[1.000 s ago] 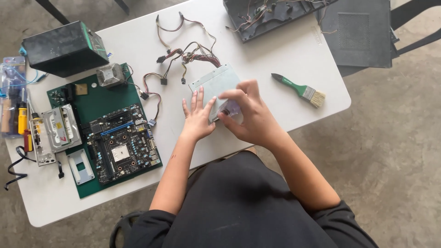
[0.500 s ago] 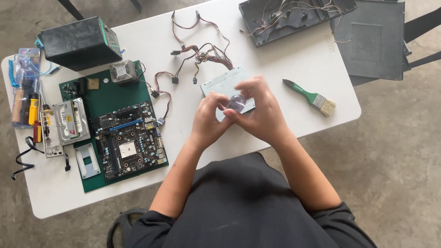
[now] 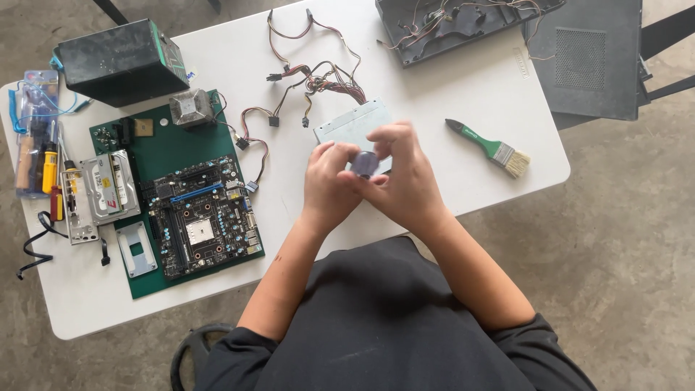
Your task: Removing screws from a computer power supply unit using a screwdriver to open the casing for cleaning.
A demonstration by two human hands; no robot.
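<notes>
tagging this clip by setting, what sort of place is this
Probably an informal computer repair spot: a white folding table on bare concrete floor, with a bare motherboard, loose wiring, screwdrivers and an opened computer case.

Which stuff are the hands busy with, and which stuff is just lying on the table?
In use: left hand and right hand both hold a small purplish round object, over a silver metal drive box.

Lying about: paintbrush, motherboard, hard drive, screwdrivers, cable bundle.
</notes>
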